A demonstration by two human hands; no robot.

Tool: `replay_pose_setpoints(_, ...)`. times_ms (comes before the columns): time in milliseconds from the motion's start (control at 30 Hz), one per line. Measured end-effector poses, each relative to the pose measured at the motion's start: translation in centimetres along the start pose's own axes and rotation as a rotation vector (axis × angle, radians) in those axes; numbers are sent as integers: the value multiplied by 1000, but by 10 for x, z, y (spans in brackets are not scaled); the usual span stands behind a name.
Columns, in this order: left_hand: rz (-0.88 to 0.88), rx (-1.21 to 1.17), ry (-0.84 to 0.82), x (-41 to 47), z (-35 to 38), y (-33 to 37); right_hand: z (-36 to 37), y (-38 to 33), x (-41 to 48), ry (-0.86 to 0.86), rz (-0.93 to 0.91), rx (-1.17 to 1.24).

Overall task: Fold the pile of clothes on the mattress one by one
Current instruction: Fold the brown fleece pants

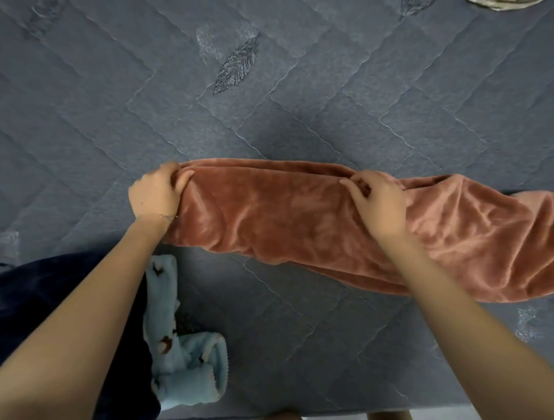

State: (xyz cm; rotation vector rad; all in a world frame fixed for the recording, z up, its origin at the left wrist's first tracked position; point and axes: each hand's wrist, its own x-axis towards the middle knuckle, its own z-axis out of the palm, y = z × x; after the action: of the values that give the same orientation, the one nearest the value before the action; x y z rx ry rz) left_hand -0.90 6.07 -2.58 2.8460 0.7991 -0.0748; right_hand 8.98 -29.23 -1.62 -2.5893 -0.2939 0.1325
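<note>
Though seen only from above the knuckles, grips plainly on both sides: with the left hand (156, 193), fingers curled over the left end of the rust-pink plush garment (269, 215); with the right hand (379, 207), fingertips pinching a bunch of the same cloth at its far edge, right of centre. Held well apart, one at the end and one partway along. Stretched between and past them as a long doubled band across the middle of the frame, lying on the blue quilted mattress cover (269, 120) and running off the right edge. At lower left, under the left forearm, a crumpled light blue fleece piece (186, 359) with small brown figures, touching dark navy fabric (45, 299) further left. At the upper right corner, a sliver of pale patterned cloth (506, 3), perhaps another garment. In the upper middle, a stitched leaf motif (236, 67) on the cover.
</note>
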Motion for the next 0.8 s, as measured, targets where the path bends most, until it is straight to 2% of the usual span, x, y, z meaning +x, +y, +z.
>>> replay_pose_setpoints(133,61,80,-26,16,5,-4,11,-10,25,68,-4,-77)
replay_pose_setpoints(233,83,115,-46,13,11,6,22,-8,34,-37,41,-186)
replay_pose_setpoints(333,209,55,-35,1,15,30,28,-4,31,-127,85,-255)
replay_pose_setpoints(533,422,-27,-100,-34,23,109,0,14,16,-44,27,-229)
replay_pose_setpoints(700,588,-42,-152,-70,39,194,-41,70,-1,-98,82,-253)
replay_pose_setpoints(800,629,-46,-191,-88,45,244,-66,110,-13,-117,137,-239)
